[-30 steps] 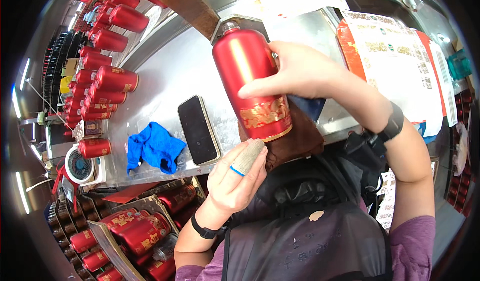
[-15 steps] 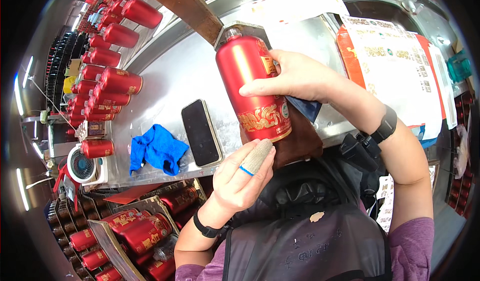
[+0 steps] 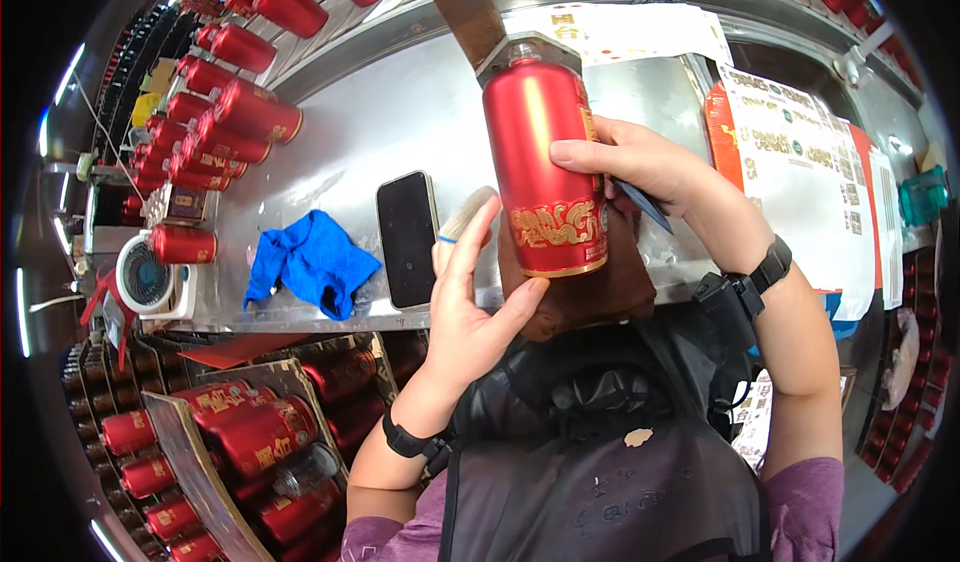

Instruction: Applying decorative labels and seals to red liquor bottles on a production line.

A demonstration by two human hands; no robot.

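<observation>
A red bottle with a raised gold pattern near its base lies with its clear neck pointing away from me. It rests on a brown cloth-like support, its neck end at an angular holder. My right hand grips the bottle's right side, thumb on top. From under those fingers juts a dark blue flat blade-like piece. My left hand is open beside the base, fingers up and thumb tip by the bottom rim. A beige finger cot with a blue edge covers one of its fingers.
A black phone and a crumpled blue cloth lie on the metal table. Several red bottles stand at left, near a small fan. Printed sticker sheets cover the right side. Below, a crate holds more bottles.
My left hand has moved from the bottle's base to its left side and its fingers have spread. The bottle has turned, showing its gold pattern more fully. The whole view has shifted.
</observation>
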